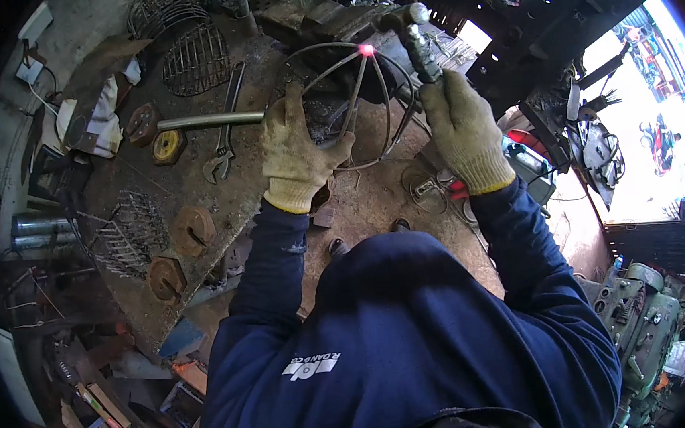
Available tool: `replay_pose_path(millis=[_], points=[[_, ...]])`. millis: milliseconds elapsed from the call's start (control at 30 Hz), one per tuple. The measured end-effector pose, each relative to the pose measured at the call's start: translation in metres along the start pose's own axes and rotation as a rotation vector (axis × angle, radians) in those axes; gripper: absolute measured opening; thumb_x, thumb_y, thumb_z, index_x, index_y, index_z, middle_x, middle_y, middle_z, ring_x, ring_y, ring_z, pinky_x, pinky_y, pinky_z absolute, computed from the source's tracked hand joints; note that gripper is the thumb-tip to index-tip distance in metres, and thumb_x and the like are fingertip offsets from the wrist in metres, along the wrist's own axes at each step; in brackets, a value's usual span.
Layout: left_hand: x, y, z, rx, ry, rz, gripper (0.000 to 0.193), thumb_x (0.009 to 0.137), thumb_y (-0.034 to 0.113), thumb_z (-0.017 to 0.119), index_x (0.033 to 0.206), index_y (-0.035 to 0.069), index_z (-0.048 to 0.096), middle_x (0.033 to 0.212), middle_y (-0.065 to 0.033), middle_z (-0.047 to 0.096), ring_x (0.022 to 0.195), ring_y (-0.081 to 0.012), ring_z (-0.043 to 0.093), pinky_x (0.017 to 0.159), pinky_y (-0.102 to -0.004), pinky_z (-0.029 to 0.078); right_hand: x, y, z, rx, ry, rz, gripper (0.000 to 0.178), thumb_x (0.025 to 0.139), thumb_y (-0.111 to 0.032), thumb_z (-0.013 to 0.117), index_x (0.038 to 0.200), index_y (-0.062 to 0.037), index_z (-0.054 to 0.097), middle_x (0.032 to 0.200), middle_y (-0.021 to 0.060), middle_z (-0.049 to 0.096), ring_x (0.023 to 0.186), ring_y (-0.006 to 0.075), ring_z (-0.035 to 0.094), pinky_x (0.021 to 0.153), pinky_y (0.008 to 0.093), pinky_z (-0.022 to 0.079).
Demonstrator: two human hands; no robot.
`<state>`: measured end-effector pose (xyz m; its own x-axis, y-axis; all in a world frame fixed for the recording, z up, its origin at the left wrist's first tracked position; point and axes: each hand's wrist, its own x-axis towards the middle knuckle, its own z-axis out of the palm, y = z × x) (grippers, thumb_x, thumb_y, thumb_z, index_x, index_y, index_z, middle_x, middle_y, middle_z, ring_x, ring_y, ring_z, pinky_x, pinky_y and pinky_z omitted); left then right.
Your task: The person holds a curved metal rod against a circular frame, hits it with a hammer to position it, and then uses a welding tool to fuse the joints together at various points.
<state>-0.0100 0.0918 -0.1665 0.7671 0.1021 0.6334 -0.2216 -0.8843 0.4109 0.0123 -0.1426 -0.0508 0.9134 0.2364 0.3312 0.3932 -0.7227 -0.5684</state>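
Observation:
My left hand [295, 147], in a pale work glove, grips a frame of thin curved metal rods [384, 102] by its near left side, thumb and fingers around the rods. The rods meet at a top joint that glows red-hot, in front of a dark heavy metal block [308, 27]. In its own pale glove, my right hand [463, 128] is closed around the silvery handle of a hammer [424, 53]. The hammer's head is raised a little right of the glowing joint, apart from it. A metal pipe [210, 120] ends at the left glove.
On the metal workbench [148, 245] lie an adjustable wrench [223, 152], wire grates [195, 60], a yellow-edged nut [168, 147] and slotted round weights [192, 230]. Greenish machinery [636, 319] stands at lower right. Cables and a red-handled tool [458, 189] lie on the floor below my right hand.

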Motion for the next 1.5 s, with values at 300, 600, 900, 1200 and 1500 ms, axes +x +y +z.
replay_pose_path(millis=[300, 600, 900, 1200, 1500], points=[[0.003, 0.001, -0.001, 0.009, 0.027, 0.022, 0.11, 0.066, 0.049, 0.085, 0.151, 0.002, 0.034, 0.119, -0.0255, 0.052, 0.108, -0.0412, 0.055, 0.09, -0.0548, 0.049, 0.005, 0.011, 0.006, -0.048, -0.027, -0.03, 0.033, 0.101, -0.034, 0.058, 0.106, -0.0007, 0.06, 0.094, 0.0258, 0.066, 0.092, 0.0466, 0.066, 0.076, 0.0535, 0.05], [0.002, 0.002, -0.002, -0.029, -0.008, 0.002, 0.111, 0.066, 0.049, 0.085, 0.152, 0.003, 0.033, 0.119, -0.0266, 0.052, 0.108, -0.042, 0.055, 0.09, -0.0555, 0.05, 0.009, 0.011, 0.003, -0.065, -0.082, 0.036, 0.036, 0.101, -0.035, 0.056, 0.108, 0.0004, 0.059, 0.097, 0.0268, 0.067, 0.093, 0.0471, 0.066, 0.078, 0.054, 0.05], [0.004, 0.009, -0.004, -0.021, -0.02, -0.045, 0.11, 0.064, 0.043, 0.088, 0.152, 0.004, 0.034, 0.118, -0.026, 0.053, 0.107, -0.0418, 0.055, 0.09, -0.0541, 0.05, 0.005, 0.009, 0.001, -0.102, -0.05, 0.007, 0.036, 0.1, -0.035, 0.058, 0.107, 0.0005, 0.06, 0.099, 0.0248, 0.067, 0.096, 0.0463, 0.065, 0.08, 0.0533, 0.051], [0.0, 0.006, -0.001, 0.009, 0.047, 0.02, 0.11, 0.064, 0.044, 0.087, 0.151, 0.004, 0.035, 0.119, -0.025, 0.052, 0.108, -0.0418, 0.056, 0.09, -0.0546, 0.05, 0.009, 0.006, -0.002, -0.162, -0.151, 0.046, 0.033, 0.1, -0.032, 0.059, 0.109, -0.0004, 0.06, 0.098, 0.0252, 0.067, 0.096, 0.046, 0.066, 0.078, 0.0536, 0.051], [0.0, 0.011, -0.005, 0.015, -0.021, -0.043, 0.109, 0.064, 0.043, 0.088, 0.151, 0.004, 0.035, 0.12, -0.025, 0.052, 0.109, -0.0422, 0.055, 0.092, -0.0548, 0.05, 0.002, 0.011, -0.001, -0.081, -0.083, -0.022, 0.037, 0.101, -0.037, 0.056, 0.111, -0.0014, 0.059, 0.097, 0.0249, 0.069, 0.094, 0.046, 0.067, 0.078, 0.0548, 0.052]])
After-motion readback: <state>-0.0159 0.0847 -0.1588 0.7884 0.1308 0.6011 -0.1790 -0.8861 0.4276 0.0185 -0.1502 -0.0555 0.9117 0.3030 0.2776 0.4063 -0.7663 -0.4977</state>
